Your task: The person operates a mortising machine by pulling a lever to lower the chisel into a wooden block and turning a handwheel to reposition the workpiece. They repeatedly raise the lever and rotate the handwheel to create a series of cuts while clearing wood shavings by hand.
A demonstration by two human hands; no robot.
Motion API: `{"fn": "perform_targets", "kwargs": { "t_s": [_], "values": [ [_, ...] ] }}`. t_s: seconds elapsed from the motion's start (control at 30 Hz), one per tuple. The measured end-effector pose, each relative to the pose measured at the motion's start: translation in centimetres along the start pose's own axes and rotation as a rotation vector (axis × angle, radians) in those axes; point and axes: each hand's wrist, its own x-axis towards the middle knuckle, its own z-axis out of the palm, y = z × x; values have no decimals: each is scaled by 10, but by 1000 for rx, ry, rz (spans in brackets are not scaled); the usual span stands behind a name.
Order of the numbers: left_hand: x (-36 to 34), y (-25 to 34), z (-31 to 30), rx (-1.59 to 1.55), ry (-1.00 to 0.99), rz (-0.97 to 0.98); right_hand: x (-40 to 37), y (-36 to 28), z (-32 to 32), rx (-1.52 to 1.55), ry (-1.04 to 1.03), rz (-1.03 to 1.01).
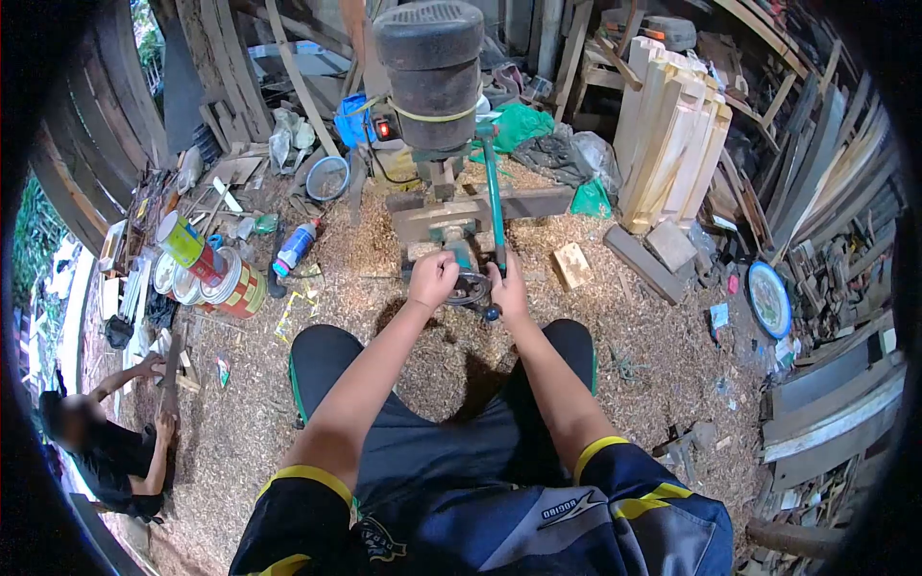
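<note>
A mortising machine with a dark motor housing (428, 82) stands in front of me. My left hand (435, 279) is closed on the left side of its round handwheel (467, 289). My right hand (510, 288) is closed around the lower part of the long green lever (495, 197), just right of the wheel. The lever's dark ball knob (492, 313) shows below the fingers. Behind the wheel, a wooden board (533, 203) lies across the machine under the motor. Its contact with the tool is hidden.
A small wood block (573, 266) lies on the shavings to the right. Pale timber pieces (672, 134) stand behind it. Buckets (235, 283) and a spray can (296, 247) are on the left. A person (101, 456) at lower left holds a wooden strip. A round tray (768, 300) is far right.
</note>
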Motion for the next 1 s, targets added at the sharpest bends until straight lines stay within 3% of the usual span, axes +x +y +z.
{"fn": "perform_targets", "kwargs": {
  "t_s": [0.07, 0.13, 0.17, 0.27, 0.3, 0.4, 0.43, 0.57, 0.67, 0.7, 0.83, 0.9, 0.93, 1.0],
  "values": [
    [-3, 1, 1, -15, -23, -100, -2, -8, -5, 41, 79, -102],
    [-6, 1, 4, -12, 33, -67, -7, -17, -13, 66, -91, 243],
    [-7, 0, 5, -5, 37, -103, -7, -13, -13, 139, -129, 277],
    [-12, -3, 7, 12, 45, -134, -9, -26, -22, 164, -123, 178],
    [-13, -4, 8, -21, 55, -147, -11, -33, -31, 152, -215, 314],
    [-18, -10, 13, -56, 74, -171, -25, -30, -34, 58, -177, 195],
    [-20, -8, 14, -85, 111, -185, -27, -23, -33, 11, -211, 254],
    [-24, -6, 16, -127, 164, -223, -22, -74, -63, -173, -266, 343],
    [-25, -3, 17, -154, 170, -245, -14, -106, -85, -101, -253, 249],
    [-26, -1, 17, -164, 181, -246, -5, -168, -108, -170, -285, 300],
    [-24, -12, 19, -153, 137, -245, 15, -194, -131, -133, -226, 255],
    [-25, -13, 20, -167, 154, -224, 28, -213, -141, 249, -281, 28],
    [-24, -13, 22, -181, 174, -202, 35, -227, -146, 246, -284, 25],
    [-27, -11, 22, -182, 199, -182, 45, -261, -158, 527, -288, 373]
  ]
}}
